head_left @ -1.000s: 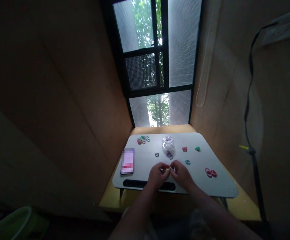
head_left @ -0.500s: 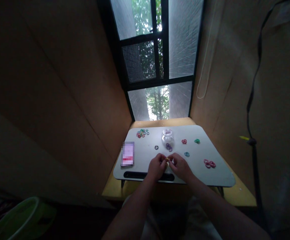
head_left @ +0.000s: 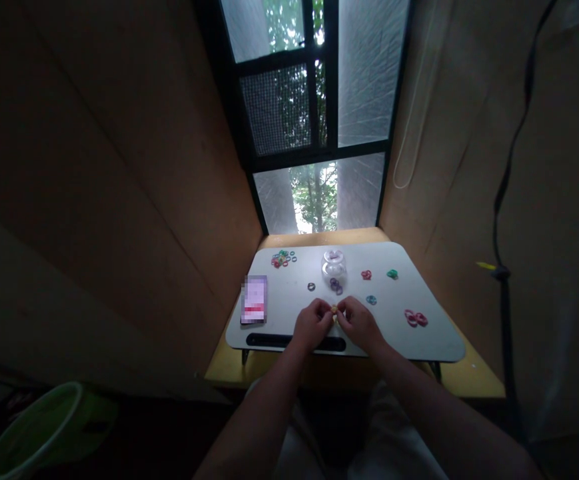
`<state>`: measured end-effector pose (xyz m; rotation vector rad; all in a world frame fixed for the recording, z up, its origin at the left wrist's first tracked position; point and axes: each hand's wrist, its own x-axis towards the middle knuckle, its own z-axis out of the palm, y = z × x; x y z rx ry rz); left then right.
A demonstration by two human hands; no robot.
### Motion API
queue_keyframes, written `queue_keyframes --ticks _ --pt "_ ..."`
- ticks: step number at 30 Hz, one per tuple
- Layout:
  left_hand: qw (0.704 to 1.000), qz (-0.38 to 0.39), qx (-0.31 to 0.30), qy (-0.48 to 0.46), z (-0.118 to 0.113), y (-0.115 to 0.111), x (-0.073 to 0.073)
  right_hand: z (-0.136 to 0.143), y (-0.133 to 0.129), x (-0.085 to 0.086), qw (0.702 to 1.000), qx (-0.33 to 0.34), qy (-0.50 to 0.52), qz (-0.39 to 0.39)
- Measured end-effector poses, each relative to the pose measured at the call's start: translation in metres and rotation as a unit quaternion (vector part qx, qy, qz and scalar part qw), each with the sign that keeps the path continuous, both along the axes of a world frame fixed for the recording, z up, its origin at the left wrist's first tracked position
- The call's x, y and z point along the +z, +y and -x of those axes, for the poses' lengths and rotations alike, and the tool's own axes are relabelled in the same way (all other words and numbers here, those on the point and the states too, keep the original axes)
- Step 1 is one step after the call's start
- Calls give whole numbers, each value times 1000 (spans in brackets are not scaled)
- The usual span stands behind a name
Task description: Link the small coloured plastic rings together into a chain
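Both hands meet over the near middle of a white lap table [head_left: 289, 300]. My left hand [head_left: 314, 323] pinches one side of a small yellow hair tie [head_left: 334, 309], and my right hand [head_left: 359, 321] pinches the other side. Fingers partly cover it. Just beyond them lie purple hair ties [head_left: 336, 287] against a clear round jar [head_left: 334, 268]. A dark hair tie [head_left: 311, 287] rests left of the jar. To the right sit little groups of blue [head_left: 371, 301], red [head_left: 366, 275], green [head_left: 392, 274] and pink hair ties [head_left: 415, 318].
A mixed pile of hair ties [head_left: 282, 259] lies at the table's back left, with a blurred-out phone-like thing [head_left: 254, 300] nearer. A black slot [head_left: 269, 341] runs along the front edge. Walls flank the table, a window [head_left: 314, 193] stands behind, and a green basket [head_left: 44, 427] is low left.
The view has tipped slightly, so the table sits a little higher. Both hands stay together at the yellow hair tie, with only small finger movement.
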<state>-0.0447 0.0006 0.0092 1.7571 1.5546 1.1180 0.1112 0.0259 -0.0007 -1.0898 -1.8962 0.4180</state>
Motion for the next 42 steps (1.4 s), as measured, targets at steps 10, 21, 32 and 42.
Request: queue_keyframes --ticks 10,21,32,42 --pt "1000 -2 5 2 2 2 -5 3 -5 1 998 12 -41 -44" --pt "1000 -6 17 13 1 1 -3 2 -10 5 997 38 -51 -52" --pt "999 4 -27 -17 3 -2 -5 3 -6 -5 997 5 -56 -57" --pt "1000 -5 4 -21 2 0 -3 3 -9 -1 996 13 -60 -62"
